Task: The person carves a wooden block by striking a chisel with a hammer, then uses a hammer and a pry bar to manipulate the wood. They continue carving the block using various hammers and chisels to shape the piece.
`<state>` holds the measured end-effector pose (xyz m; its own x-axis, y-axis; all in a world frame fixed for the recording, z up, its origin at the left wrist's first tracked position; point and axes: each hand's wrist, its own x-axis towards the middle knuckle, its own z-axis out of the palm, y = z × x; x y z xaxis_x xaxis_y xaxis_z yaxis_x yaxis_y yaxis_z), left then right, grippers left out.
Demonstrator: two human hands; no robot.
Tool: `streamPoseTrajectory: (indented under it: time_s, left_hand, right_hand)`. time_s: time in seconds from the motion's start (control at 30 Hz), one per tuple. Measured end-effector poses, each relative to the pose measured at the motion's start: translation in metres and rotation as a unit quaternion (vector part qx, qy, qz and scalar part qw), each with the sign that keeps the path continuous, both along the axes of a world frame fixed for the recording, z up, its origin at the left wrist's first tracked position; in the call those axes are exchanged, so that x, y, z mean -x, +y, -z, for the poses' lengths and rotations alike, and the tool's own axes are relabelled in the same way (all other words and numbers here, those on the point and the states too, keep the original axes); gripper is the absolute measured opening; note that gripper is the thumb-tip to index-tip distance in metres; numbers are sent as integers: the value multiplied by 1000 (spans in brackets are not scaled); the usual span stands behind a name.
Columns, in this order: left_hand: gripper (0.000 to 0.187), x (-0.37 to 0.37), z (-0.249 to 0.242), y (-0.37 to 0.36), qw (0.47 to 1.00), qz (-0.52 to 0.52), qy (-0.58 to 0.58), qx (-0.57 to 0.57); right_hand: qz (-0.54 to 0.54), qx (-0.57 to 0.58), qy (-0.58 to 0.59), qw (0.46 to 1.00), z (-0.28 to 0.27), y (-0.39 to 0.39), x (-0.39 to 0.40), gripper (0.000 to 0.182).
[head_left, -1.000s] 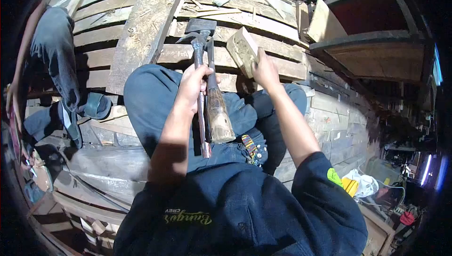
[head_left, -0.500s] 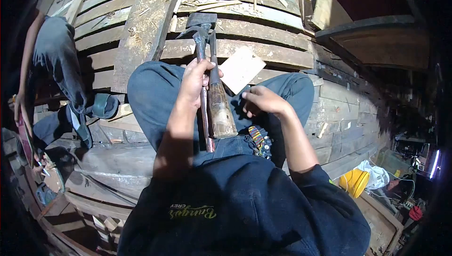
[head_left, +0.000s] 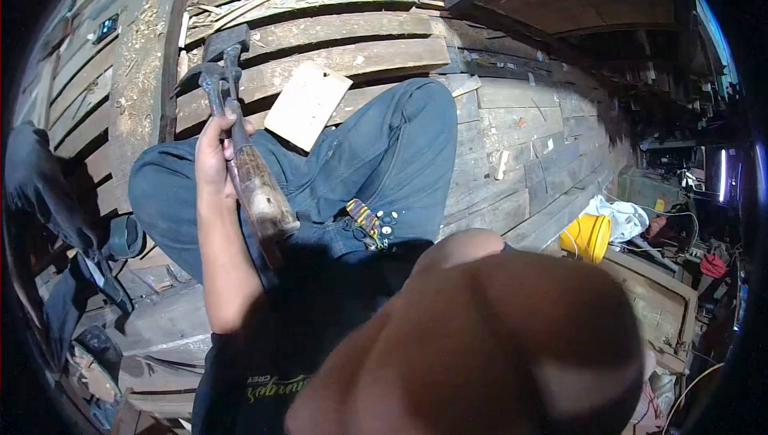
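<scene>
My left hand is closed around two handles above my lap. One belongs to a metal hammer with what looks like a claw. The other tool, hatchet-like, has a thick wooden handle and apparently the broad dark head at the top; the heads overlap, so I cannot fully separate them. My right hand looms large and blurred close to the camera; its fingers are not clear enough to tell what they do. A pale wooden board lies just beyond my crossed legs.
Wood shavings lie on a thick plank at the left, with a phone-like object beside it. Another person's leg is at the left edge. A yellow bucket and a white bag stand at the right.
My right hand has risen from beside my knee to right before the camera. The view has turned rightward, so the tools, still in my left hand, appear farther left and tilted.
</scene>
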<state>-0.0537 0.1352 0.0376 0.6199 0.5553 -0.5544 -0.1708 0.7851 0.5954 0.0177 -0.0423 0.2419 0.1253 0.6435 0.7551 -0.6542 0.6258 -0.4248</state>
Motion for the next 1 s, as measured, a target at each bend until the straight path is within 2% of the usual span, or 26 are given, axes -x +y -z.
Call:
streamPoseTrajectory:
  time_s: [0.13, 0.2, 0.47, 0.57, 0.6, 0.7, 0.97, 1.0]
  left_hand:
    - [27, 2, -8, -4, 999, -5, 33, -9]
    - [13, 7, -4, -1, 999, 42, -11, -1]
    - [12, 7, 1, 1, 999, 34, -37, -14]
    - [13, 3, -12, -5, 1000, 17, 0, -24]
    - [14, 7, -4, 0, 999, 42, -11, -16]
    - [14, 4, -7, -3, 1000, 24, 16, -10]
    - [17, 9, -1, 3, 998, 67, -1, -8]
    - [17, 7, -5, 0, 999, 45, 6, -20]
  right_hand:
    - [-47, -15, 29, 998, 15, -4, 5, 30]
    - [-56, -12, 35, 998, 17, -5, 5, 31]
    - [-76, -2, 51, 996, 24, -5, 10, 33]
    - [-81, 1, 59, 995, 23, -4, 8, 33]
    - [-83, 6, 60, 995, 22, -4, 6, 33]
    - [-87, 7, 63, 994, 22, -4, 3, 34]
    - [-98, 8, 49, 994, 22, 1, 3, 36]
    - [-97, 7, 45, 994, 23, 3, 2, 36]
